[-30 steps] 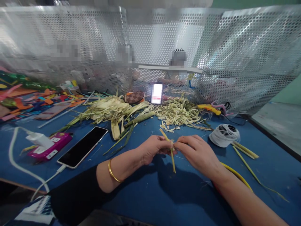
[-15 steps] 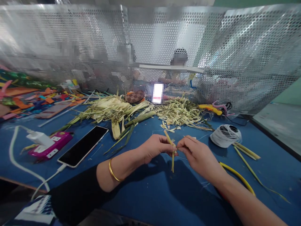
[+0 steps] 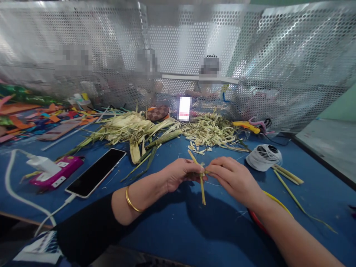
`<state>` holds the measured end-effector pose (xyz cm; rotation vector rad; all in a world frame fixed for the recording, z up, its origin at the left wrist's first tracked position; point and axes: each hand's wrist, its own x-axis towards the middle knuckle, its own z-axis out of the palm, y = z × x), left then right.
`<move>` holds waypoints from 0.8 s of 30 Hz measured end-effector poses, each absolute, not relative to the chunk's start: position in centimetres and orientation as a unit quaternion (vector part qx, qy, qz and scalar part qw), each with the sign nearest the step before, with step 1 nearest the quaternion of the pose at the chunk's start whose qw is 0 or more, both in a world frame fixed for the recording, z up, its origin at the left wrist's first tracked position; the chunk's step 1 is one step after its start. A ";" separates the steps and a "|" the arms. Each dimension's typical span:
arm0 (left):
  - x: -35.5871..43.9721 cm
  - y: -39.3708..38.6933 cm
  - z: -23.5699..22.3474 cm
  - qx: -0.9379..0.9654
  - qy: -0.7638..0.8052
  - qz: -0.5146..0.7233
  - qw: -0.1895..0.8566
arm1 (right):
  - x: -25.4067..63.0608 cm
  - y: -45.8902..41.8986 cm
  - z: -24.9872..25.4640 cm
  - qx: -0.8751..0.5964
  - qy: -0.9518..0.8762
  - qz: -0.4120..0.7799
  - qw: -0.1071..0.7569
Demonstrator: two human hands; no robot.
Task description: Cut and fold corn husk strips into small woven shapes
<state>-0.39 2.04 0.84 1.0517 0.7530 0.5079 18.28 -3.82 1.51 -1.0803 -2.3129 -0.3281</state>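
Pale yellow-green husk strips [image 3: 203, 193] cross each other above the blue table, one end pointing up-left and the other hanging toward me. My left hand [image 3: 185, 173] pinches them near the crossing, thumb on top. From the other side, the fingertips of my right hand [image 3: 232, 178] are closed on the strip end at the crossing. Fine details there are too small to make out. Under my right forearm lie pliers-like handles, one yellow [image 3: 279, 203] and one red, partly hidden. A spool of white thread [image 3: 264, 157] stands beyond my right hand.
Behind lie a heap of dried husks [image 3: 130, 128] and a pile of shredded strips [image 3: 213, 129]. At left are a phone [image 3: 96, 172] on a cable and a purple power strip [image 3: 57, 172]. Loose stalks [image 3: 290, 176] lie at right. A perforated metal screen [image 3: 178, 44] closes off the back.
My right hand has turned flatter, with its fingers extended closer along the crossing. The strips tilt slightly more in my left hand. The whole view has shifted slightly.
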 end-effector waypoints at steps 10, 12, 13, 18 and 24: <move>-0.3 1.8 1.7 0.556 0.321 0.248 0.726 | 17.5 -4.1 1.6 -0.499 -0.813 -0.012 0.302; -0.3 1.6 1.9 0.614 0.313 0.248 0.681 | 17.3 -4.1 1.6 -0.563 -0.755 0.132 0.311; -0.3 1.4 1.9 0.651 0.316 0.248 0.645 | 17.3 -4.0 1.5 -0.584 -0.722 0.204 0.311; -0.1 0.4 1.8 0.808 0.348 0.283 0.382 | 16.9 -3.7 1.2 -0.593 -0.604 0.426 0.319; 0.0 1.0 1.9 0.637 0.378 0.277 0.612 | 17.4 -4.0 1.4 -0.515 -0.784 0.109 0.327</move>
